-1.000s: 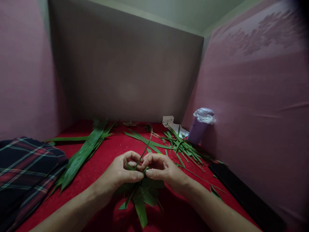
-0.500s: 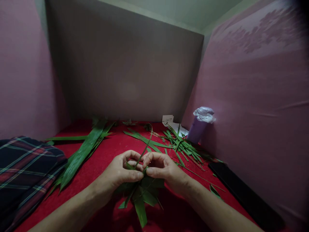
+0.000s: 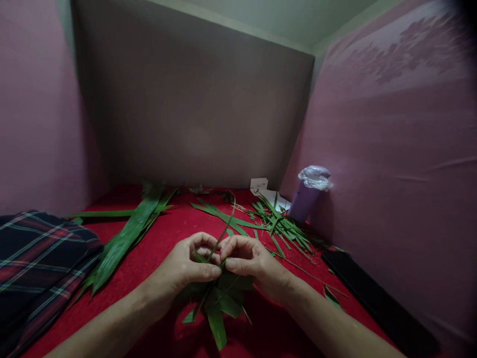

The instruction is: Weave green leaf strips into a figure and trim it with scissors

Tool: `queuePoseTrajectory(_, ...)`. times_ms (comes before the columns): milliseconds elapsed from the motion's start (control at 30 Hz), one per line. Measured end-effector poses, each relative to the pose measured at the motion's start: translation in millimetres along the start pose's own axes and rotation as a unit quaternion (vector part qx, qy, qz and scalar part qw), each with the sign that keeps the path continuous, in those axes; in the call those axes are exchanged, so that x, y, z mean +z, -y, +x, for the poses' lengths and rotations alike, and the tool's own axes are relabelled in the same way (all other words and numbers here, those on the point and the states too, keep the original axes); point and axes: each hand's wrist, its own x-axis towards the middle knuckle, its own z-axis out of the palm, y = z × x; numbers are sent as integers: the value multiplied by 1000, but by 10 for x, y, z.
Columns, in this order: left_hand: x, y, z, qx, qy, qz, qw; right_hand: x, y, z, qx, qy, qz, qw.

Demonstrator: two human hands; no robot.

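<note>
Low in the middle of the head view, a bundle of green leaf strips [image 3: 215,318] fans downward beneath my hands. My left hand [image 3: 192,261] is closed on its upper part, thumb against fingers. Facing it, my right hand [image 3: 246,256] pinches the same bundle, and the fingertips of both hands nearly meet. A thin leaf stem [image 3: 228,219] rises from between them, leaning up and to the right. The exact spot where the fingers grip is partly hidden.
Long broad leaves [image 3: 124,243] lie on the red cloth [image 3: 179,219] at left, by plaid fabric [image 3: 40,263]. To the right are cut leaf strips [image 3: 285,228], a white card [image 3: 258,185], a purple cup [image 3: 304,200] topped with clear plastic, and a long black object [image 3: 372,298].
My right thumb has shifted very slightly at the pinch. Otherwise both hands and the leaf bundle stay in place.
</note>
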Motion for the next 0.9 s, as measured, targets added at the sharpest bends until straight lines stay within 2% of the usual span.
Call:
queuePoseTrajectory(533, 14, 0, -3, 0, -10, 10, 1000, -47, -77, 43, -18, -9, 7, 1000)
queuePoseTrajectory(700, 9, 14, 10, 3, -23, -6, 1000, -34, -52, 35, 16, -12, 24, 1000)
queuePoseTrajectory(800, -2, 29, 22, -1, -37, -29, 999, -31, -31, 41, 11, -51, 30, 998)
queuePoseTrajectory(900, -11, 27, 32, 2, -82, -57, 995, -52, -34, 66, -17, -118, 14, 993)
